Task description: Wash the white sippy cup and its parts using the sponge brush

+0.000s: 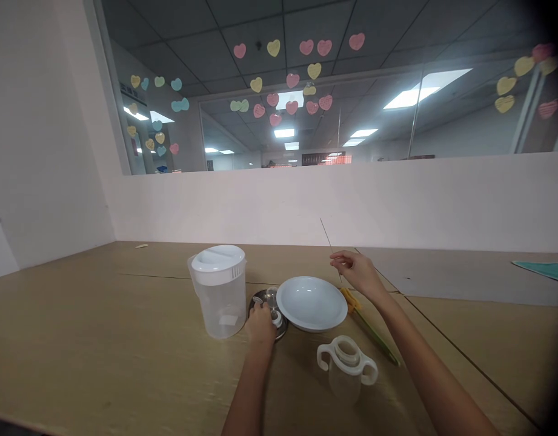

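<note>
My right hand [355, 269] is raised to the right of a white bowl [311, 297], pinching a thin dark stick [325, 233] that slants up to the left. Over a round metal dish [282, 331] left of the bowl is my left hand [260, 324], its fingers curled down at small white and clear pieces. What these fingers grip is mostly hidden. A clear cup [272, 295] stands on the dish beyond them. Below my right hand lies a yellow flower [351, 300] with a long green stem. A two-handled bottle [346, 369], uncapped, stands in front of the bowl.
A translucent pitcher [222, 303] with a white lid stands left of my left hand. Behind the table [101, 339] rises a white wall [306, 206] with a window above. A teal item [544, 270] lies at the far right, and a small flat piece [141, 246] at the back left.
</note>
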